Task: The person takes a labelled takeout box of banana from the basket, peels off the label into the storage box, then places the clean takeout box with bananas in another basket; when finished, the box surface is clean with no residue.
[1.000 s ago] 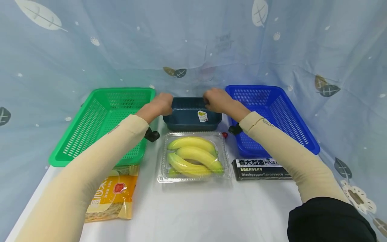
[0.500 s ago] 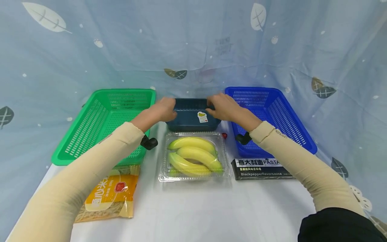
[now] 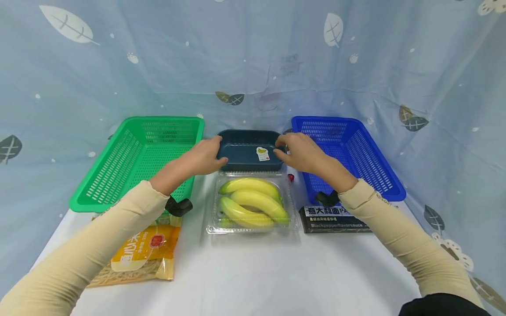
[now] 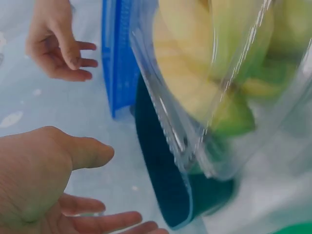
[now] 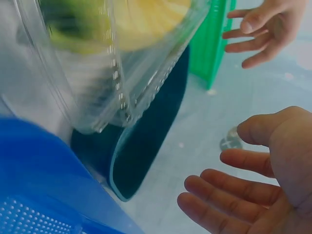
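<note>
**Two open hands flank the dark tray**

The left hand (image 3: 201,157) and the right hand (image 3: 301,151) sit on either side of the dark teal tray (image 3: 249,151), which stands at the back of the white table (image 3: 253,272) between the green basket (image 3: 138,153) and the blue basket (image 3: 348,149). From the head view the fingertips seem to touch the tray's short ends, but the wrist views show the fingers (image 5: 219,192) loosely spread and relaxed, with air between them and the rim — so neither hand grips anything. Palms face each other across the tray, a stance that suits taking it by both ends at once, since it is wide and shallow.

Just on the near side of the fingers lies the clear clamshell of bananas (image 3: 253,202), butted against the tray's front wall; the lid keeps the fruit together as one unit. Beside the right wrist lies a black pasta box (image 3: 336,218), label up, overlapping the blue basket's near rim. Beneath the left forearm lies a yellow noodle packet (image 3: 142,256), flat on the table below the green basket. A small red object (image 3: 290,177) sits just under the right hand — too small to identify.
</note>
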A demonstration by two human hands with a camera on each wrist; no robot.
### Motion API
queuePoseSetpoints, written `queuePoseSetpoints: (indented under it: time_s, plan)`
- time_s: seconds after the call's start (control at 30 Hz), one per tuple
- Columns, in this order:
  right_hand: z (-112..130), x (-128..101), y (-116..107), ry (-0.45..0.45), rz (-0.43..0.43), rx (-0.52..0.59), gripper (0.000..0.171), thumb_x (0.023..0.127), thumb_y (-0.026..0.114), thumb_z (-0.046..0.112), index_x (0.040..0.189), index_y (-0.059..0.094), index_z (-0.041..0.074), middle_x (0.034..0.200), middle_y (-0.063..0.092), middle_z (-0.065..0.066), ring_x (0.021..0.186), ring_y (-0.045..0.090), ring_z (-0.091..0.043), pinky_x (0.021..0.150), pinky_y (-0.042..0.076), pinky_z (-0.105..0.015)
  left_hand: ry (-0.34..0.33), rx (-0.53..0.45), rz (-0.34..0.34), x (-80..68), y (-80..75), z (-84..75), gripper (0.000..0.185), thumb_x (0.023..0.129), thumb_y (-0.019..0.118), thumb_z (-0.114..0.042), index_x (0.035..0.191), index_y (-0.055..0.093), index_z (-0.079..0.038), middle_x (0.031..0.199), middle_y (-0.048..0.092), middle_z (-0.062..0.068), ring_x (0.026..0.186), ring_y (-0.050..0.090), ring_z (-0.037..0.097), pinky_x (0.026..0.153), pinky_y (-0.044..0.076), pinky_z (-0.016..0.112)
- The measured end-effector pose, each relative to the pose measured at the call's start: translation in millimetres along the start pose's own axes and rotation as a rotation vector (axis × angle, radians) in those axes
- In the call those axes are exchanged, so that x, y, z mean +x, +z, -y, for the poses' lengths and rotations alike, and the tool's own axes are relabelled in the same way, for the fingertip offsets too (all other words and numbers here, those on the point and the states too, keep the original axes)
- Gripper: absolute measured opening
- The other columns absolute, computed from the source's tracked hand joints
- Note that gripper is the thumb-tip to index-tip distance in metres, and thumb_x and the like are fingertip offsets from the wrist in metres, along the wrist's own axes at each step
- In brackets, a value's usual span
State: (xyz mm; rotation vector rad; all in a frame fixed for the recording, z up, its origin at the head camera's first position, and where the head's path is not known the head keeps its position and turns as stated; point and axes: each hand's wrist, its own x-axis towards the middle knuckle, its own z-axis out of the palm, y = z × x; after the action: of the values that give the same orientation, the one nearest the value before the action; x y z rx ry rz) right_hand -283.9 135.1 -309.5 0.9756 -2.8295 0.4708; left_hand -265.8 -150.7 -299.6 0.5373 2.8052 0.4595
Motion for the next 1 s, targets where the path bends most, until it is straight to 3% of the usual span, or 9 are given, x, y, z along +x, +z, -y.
queuePoseSetpoints:
  time_s: [0.17,0.37,0.67,1.0]
  plan:
    - [6.1,-22.4,5.2,0.022,-0.038,0.068,0.027,0.091,0.061,0.025,0.109,0.066,0.006,0.104,0.065,-0.01,0.088,0.062,-0.021,0.071,0.052,-0.037,0.03,-0.068,-0.078,-26.5,12.1,-1.2,0.073,0.094,0.055,-0.03,0.146,0.015,0.003,0.141,0.035,0.024,0.117,0.048,0.036,0.091,0.043,0.049]
    - [11.2,-48.9,12.3,0.055,-0.07,0.077,0.027,0.091,0.061,0.029,0.108,0.066,0.009,0.103,0.064,-0.006,0.089,0.061,-0.019,0.07,0.053,-0.036,0.039,-0.123,-0.15,-55.2,24.4,-4.3,0.069,0.094,0.055,-0.029,0.146,0.021,0.0,0.139,0.04,0.02,0.12,0.046,0.033,0.09,0.044,0.049]
    - [25.2,-75.9,16.6,0.051,-0.126,0.086,0.027,0.092,0.059,0.032,0.108,0.066,0.012,0.103,0.064,-0.003,0.088,0.062,-0.018,0.067,0.053,-0.034,0.034,-0.171,-0.209,-82.9,42.2,-9.6,0.067,0.092,0.057,-0.028,0.144,0.025,0.0,0.135,0.044,0.02,0.12,0.046,0.035,0.094,0.041,0.051]
    - [47.1,-108.3,21.9,0.056,-0.197,0.118,0.029,0.09,0.061,0.033,0.111,0.065,0.013,0.103,0.063,0.002,0.079,0.06,-0.01,0.062,0.052,-0.028,0.008,-0.282,-0.329,-107.7,72.2,-22.8,0.067,0.092,0.057,-0.032,0.144,0.026,-0.002,0.143,0.035,0.016,0.13,0.034,0.032,0.101,0.033,0.052]
